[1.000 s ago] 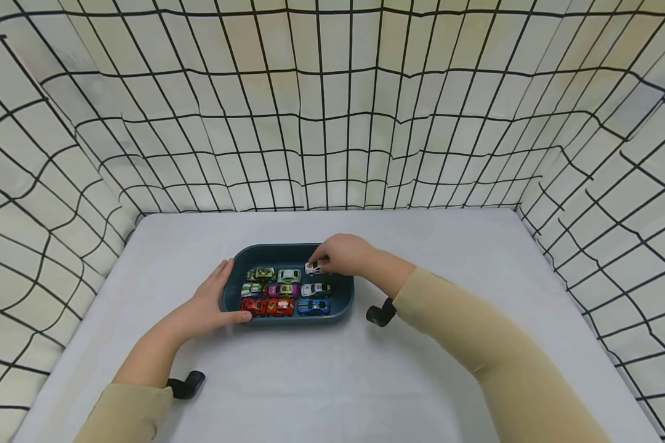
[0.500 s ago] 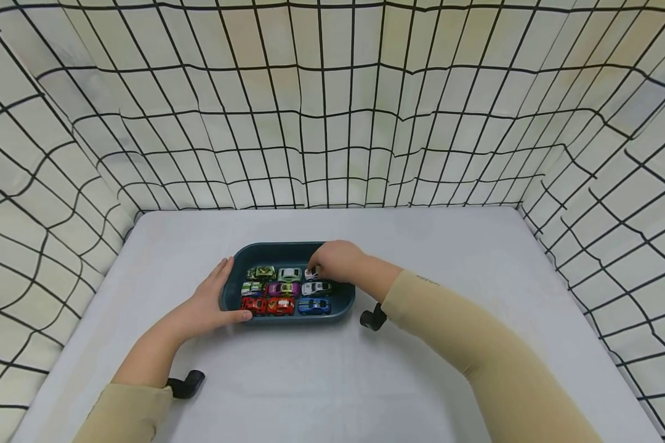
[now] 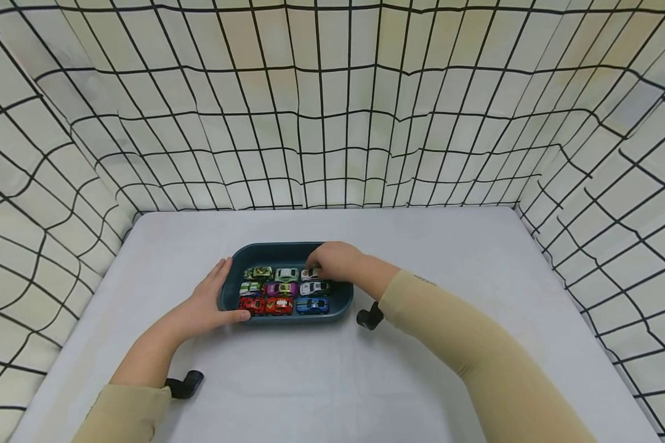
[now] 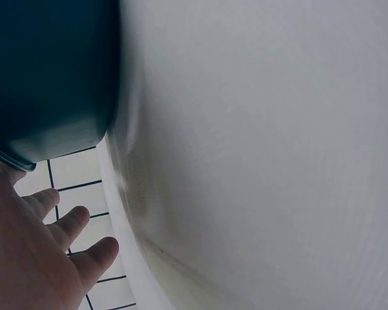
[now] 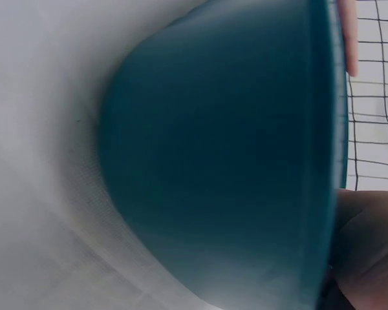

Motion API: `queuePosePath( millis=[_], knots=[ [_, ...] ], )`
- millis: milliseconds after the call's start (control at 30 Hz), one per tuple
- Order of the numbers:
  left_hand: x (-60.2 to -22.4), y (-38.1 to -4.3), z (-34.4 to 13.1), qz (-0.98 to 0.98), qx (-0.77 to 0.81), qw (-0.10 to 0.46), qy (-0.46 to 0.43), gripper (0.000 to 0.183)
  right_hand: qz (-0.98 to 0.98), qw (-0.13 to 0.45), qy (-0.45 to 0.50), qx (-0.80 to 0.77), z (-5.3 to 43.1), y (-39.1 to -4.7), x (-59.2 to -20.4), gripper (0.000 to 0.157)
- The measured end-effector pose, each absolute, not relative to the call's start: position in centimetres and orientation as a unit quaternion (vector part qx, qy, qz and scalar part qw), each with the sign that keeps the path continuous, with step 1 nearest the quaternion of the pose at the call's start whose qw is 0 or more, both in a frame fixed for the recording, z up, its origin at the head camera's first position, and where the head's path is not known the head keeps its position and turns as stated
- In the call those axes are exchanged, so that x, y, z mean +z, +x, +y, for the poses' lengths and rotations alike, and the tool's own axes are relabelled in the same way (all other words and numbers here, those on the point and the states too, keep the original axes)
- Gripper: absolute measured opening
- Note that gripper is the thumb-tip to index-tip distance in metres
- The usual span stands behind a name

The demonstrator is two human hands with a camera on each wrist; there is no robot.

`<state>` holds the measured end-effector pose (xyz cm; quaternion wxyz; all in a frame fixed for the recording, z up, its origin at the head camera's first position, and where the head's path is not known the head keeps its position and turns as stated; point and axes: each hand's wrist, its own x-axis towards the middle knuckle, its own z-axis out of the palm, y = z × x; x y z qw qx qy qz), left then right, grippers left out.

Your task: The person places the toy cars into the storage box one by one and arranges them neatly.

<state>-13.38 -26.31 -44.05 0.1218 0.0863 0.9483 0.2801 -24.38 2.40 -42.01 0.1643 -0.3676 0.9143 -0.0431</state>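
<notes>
A dark teal tray (image 3: 294, 320) holds several small toy cars in three rows. My right hand (image 3: 338, 261) reaches over its back right part, fingers bent down around a white toy car (image 3: 310, 274) that they partly cover. Beside that car sits a pale green car (image 3: 286, 275), and in front of it a white-and-black car (image 3: 314, 288). My left hand (image 3: 202, 307) rests against the tray's left end, thumb along the front rim. In the left wrist view, the fingers of the left hand (image 4: 32, 252) are spread, near the tray's rim (image 4: 16, 161).
A purple car (image 3: 281, 289) lies mid-tray; red cars (image 3: 279, 306) and a blue car (image 3: 313, 305) form the front row. White cloth (image 3: 288, 394) covers the table. Black-gridded white walls (image 3: 332, 135) enclose its back and sides. A black wrist camera (image 3: 370, 316) hangs near the tray's right side.
My right hand has lowered slightly and moved a little left, bringing the white toy car down into line with the back row. The left hand has stayed in place.
</notes>
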Motion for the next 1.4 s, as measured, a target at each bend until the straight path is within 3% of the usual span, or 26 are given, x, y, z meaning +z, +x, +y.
queuePosePath(
  millis=[1233, 1400],
  knots=[
    [-44.5, -13.8, -26.2, 0.947, 0.282, 0.117, 0.098, 0.125, 0.922, 0.167, -0.338, -0.087, 3.3, -24.3, -40.2, 0.038],
    [-44.2, -13.6, -26.3, 0.941, 0.301, 0.122, 0.095, 0.117, 0.917, 0.149, -0.349, -0.126, 3.9, -23.9, -39.9, 0.040]
  ],
)
